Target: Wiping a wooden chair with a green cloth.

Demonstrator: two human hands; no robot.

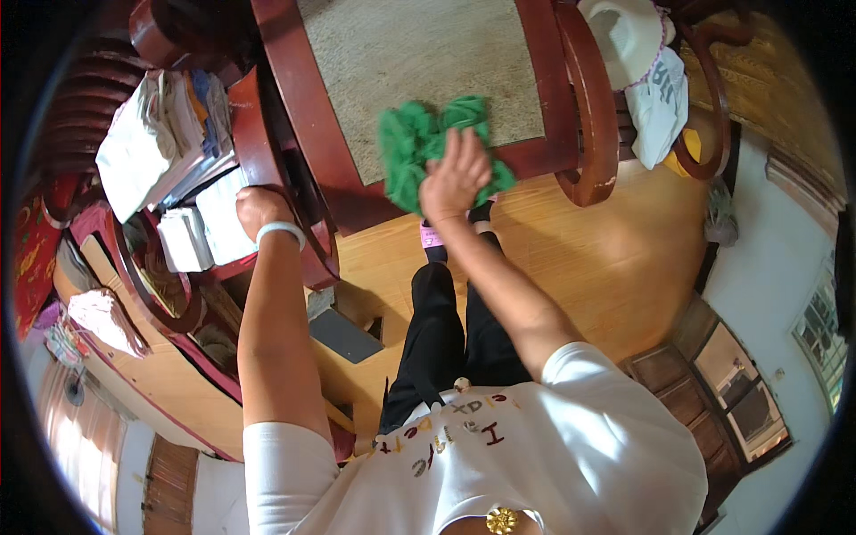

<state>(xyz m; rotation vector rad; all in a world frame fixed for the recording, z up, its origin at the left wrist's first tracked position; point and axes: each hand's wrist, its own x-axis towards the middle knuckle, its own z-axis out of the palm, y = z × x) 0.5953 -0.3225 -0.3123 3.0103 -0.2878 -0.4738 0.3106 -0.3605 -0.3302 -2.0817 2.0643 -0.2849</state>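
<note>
My right hand (458,174) lies on a crumpled green cloth (408,150), fingers bent over it and slightly blurred. The cloth covers part of the near edge of a reddish-brown wooden table (358,210) with a mottled grey-beige top panel (428,53); some of it hangs past the edge. On the left, my left hand (261,210), with a pale bracelet at the wrist, is curled over the armrest (251,127) of a dark red wooden chair. Folded clothes (157,134) are piled on that chair, and white folded or packed items (184,237) lie close to my left hand.
Right of the table stands another curved wooden armrest (595,107), with a pale hat (622,47) and a white plastic bag (659,110) beyond it. A dark grey box-like object (344,334) sits on the wood-look floor (602,267) near my legs. Wooden door (689,408) at lower right.
</note>
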